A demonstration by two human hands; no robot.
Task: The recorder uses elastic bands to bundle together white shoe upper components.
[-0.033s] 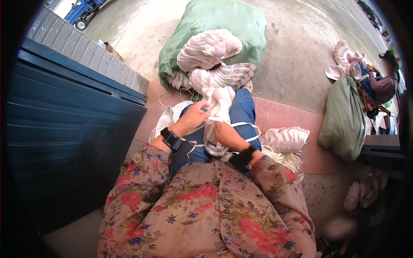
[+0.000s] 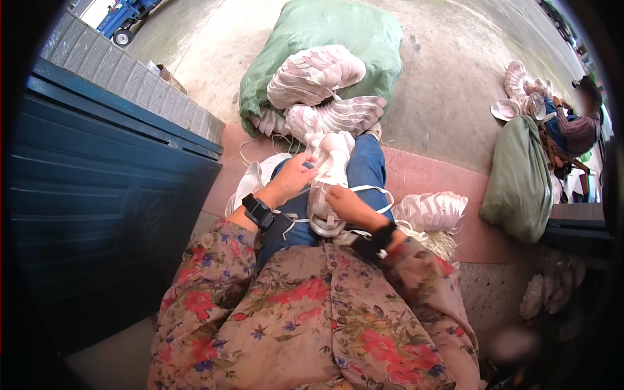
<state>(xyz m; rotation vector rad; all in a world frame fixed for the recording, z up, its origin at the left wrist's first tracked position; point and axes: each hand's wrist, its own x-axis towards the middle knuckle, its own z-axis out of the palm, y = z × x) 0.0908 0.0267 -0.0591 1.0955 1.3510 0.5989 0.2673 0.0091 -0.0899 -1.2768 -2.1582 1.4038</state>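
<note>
A white shoe upper [image 2: 327, 211] lies lengthwise between my thighs, with its rounded end toward me. Beyond it, more white uppers [image 2: 333, 153] are bunched together. My left hand [image 2: 298, 174] is closed at the upper's left edge, thumb and fingers pinched on it. On the right side, my right hand [image 2: 346, 203] is closed with its fingers curled at a white lace [image 2: 370, 188], which crosses the upper and loops out over my right leg. The fingertips of the right hand are partly hidden. Each wrist wears a black band.
Stacks of pinkish-white uppers [image 2: 315, 75] lean on a big green sack [image 2: 338, 26] ahead. Another stack [image 2: 430, 210] sits beside loose pale laces [image 2: 432, 242] to my right. A blue door [image 2: 104, 214] stands on the left. Farther right, a person [image 2: 578, 133] sits behind a green sack [image 2: 518, 182].
My right hand and wrist have shifted slightly, the wrist a little to the right. My left hand and the upper stay in place.
</note>
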